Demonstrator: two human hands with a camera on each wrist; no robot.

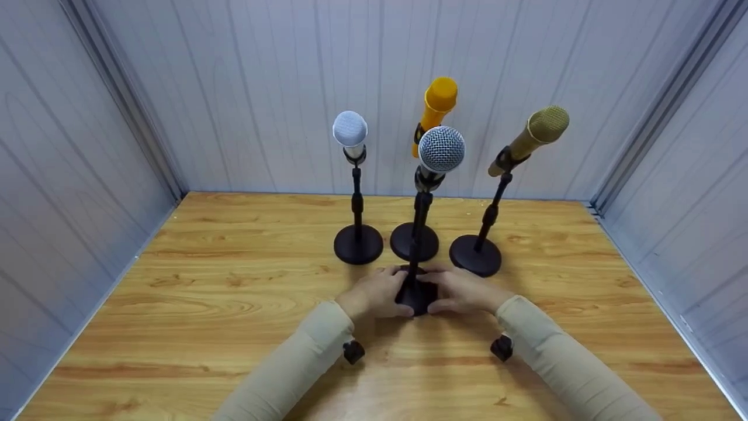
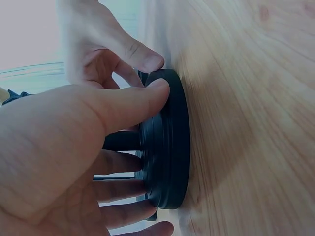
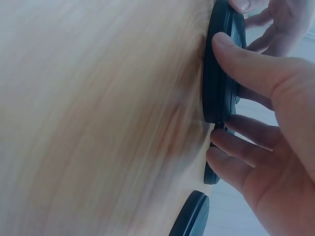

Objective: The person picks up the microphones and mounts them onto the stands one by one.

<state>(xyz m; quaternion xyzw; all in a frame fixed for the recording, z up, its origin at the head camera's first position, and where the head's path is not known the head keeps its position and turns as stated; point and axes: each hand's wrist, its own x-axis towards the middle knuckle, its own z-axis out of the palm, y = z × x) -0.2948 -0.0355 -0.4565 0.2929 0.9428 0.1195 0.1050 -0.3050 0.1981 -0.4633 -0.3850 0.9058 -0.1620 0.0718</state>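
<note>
In the head view, a silver-headed microphone [image 1: 442, 149] tilts in the clip of a black desktop microphone stand [image 1: 416, 301] in front of the other stands. My left hand [image 1: 377, 293] holds the left side of its round base, and my right hand [image 1: 466, 290] holds the right side. In the left wrist view, the left thumb lies on the edge of the base [image 2: 179, 147], with the fingers around its far side. Seen from the right wrist, the right thumb presses the rim of the base [image 3: 214, 83], close over the wooden tabletop.
Behind stand three more black stands, with a white microphone [image 1: 350, 128] at left, a yellow microphone [image 1: 441, 96] in the middle and a gold microphone [image 1: 546, 126] at right. Pale panel walls [image 1: 263, 105] enclose the wooden table [image 1: 234, 280] at back and sides.
</note>
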